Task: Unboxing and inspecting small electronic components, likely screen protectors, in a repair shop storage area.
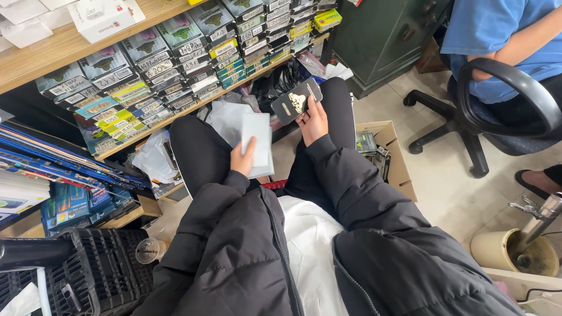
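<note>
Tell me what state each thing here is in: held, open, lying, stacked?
left hand: closed on a stack of white flat packets.
right hand: holding a black packet, tilted.
cardboard box: open, small packets inside.
shelf packets: stacked in overlapping rows.
office chair: occupied by another person.

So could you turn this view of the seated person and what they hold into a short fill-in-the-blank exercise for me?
1. The left hand holds a flat white rectangular ____ over the lap.
2. The right hand holds a flat card packet whose colour is mostly ____.
3. The open brown cardboard box stands on the ____ beside the person's right leg.
4. The person seated nearby on the black office chair wears a ____ shirt.

Missing words: box; black; floor; blue
</note>
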